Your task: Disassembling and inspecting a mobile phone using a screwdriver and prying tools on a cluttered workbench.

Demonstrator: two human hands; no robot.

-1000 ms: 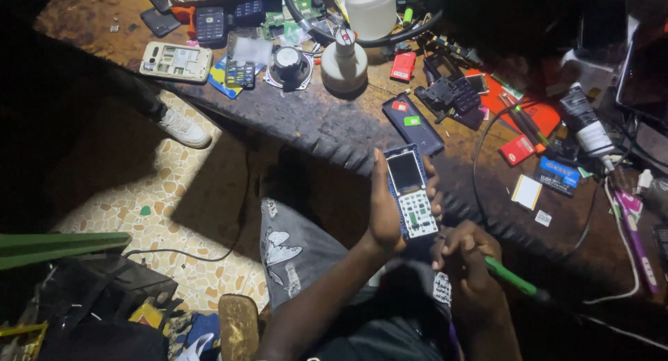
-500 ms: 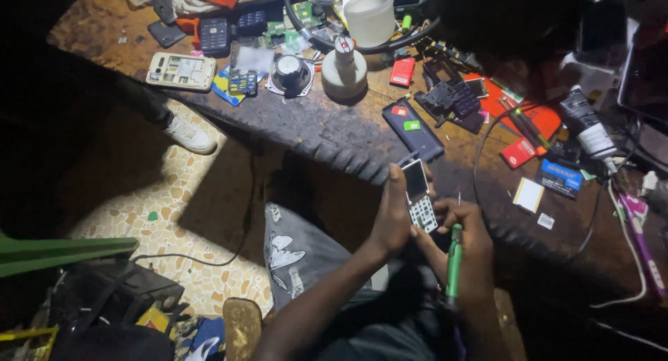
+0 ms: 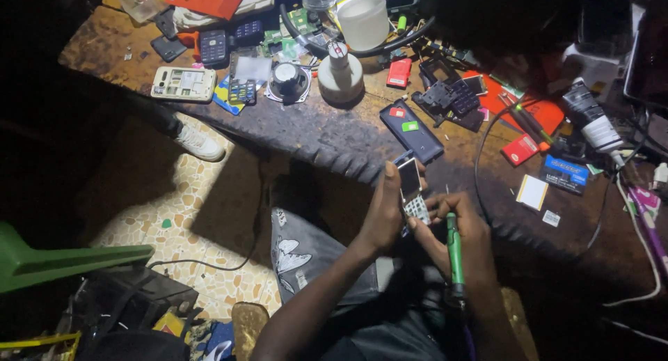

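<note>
Two hands meet over the near edge of a worn wooden workbench (image 3: pixel 313 135), both busy with one small keypad phone (image 3: pixel 412 191). The left hand (image 3: pixel 385 215) is wrapped around the phone from its left side, thumb up along the edge and fingers closed behind it, holding it upright and slightly tilted with the screen and white keys facing the camera. The right hand (image 3: pixel 465 234) touches the phone's lower right corner with its fingertips while the rest of its fingers close around a green screwdriver (image 3: pixel 454 251), which lies along the palm — its thin metal tip points up, just beside the phone.

The phone hangs just in front of the bench edge, above the person's lap and grey patterned trousers (image 3: pixel 306 253).

Behind it on the bench lies a dark phone with red and green stickers (image 3: pixel 411 130), close to the hands. Farther back stand a white bottle-shaped lamp base (image 3: pixel 340 75) and a translucent white cup (image 3: pixel 362 21). A beige phone shell (image 3: pixel 184 83) lies toward the left end, a small round speaker (image 3: pixel 287 81) nearer the middle, and a red battery (image 3: pixel 399 73) just right of the lamp base. A pile of black phone parts (image 3: pixel 449 96) sits on a red sheet — well apart from the hands.

A white shoe (image 3: pixel 199 143) rests on the patterned floor under the bench.
</note>
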